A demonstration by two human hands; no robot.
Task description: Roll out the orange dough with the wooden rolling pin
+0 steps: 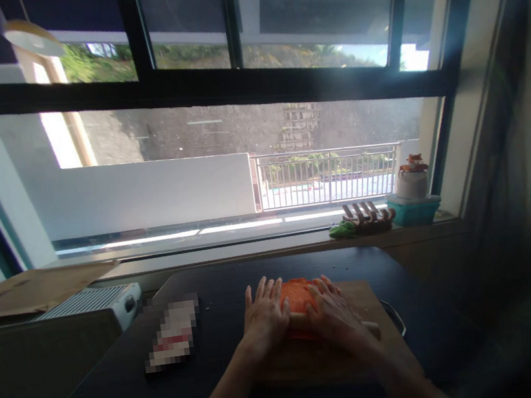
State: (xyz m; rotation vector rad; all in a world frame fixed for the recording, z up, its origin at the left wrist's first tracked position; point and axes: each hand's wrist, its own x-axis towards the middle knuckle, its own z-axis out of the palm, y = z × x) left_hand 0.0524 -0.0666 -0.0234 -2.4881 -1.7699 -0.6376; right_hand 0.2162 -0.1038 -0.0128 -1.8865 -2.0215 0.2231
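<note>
A flat orange sheet, perhaps dough (296, 293), lies on a wooden board (363, 298) on the dark table (208, 285). A wooden rolling pin (371, 327) lies across it under my palms. My left hand (264, 316) rests flat on the pin's left part with fingers stretched out. My right hand (332, 314) presses flat on its right part, fingers extended over the orange sheet.
A blurred packet (173, 335) lies on the table to the left. A white appliance (98, 302) and cardboard (23, 291) sit at far left. On the sill stand a teal box (414, 211) and a wooden rack (365, 215). A metal handle (394, 316) shows beside the board.
</note>
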